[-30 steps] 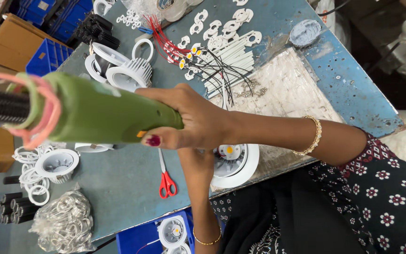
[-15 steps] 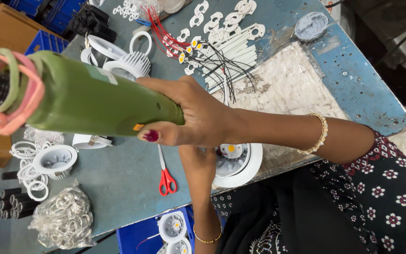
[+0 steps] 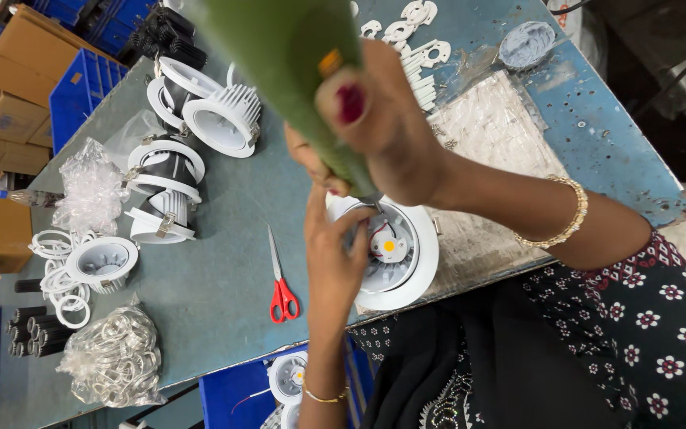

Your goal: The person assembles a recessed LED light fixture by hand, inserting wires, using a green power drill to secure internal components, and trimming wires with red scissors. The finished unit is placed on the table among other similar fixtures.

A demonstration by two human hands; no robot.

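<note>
I see green driver (image 3: 295, 71) swung from level to steep, tip now down inside white round lamp housing (image 3: 406, 254) at bench (image 3: 224, 262) near edge. Right hand (image 3: 383, 135) wrapped tight around driver body. Left hand (image 3: 335, 254) fingers pressed on housing rim, steadying. Fastening contact appears made.

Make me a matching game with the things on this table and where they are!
Things:
1. red-handled scissors
2. green power screwdriver
3. round white lamp housing
4. clear bag of metal clips

Places:
A. gripped in the right hand
B. under the tool tip, steadied by the left hand
C. lying flat beside the lamp
D. near the table's front corner

Pairs: 1-C, 2-A, 3-B, 4-D
</note>
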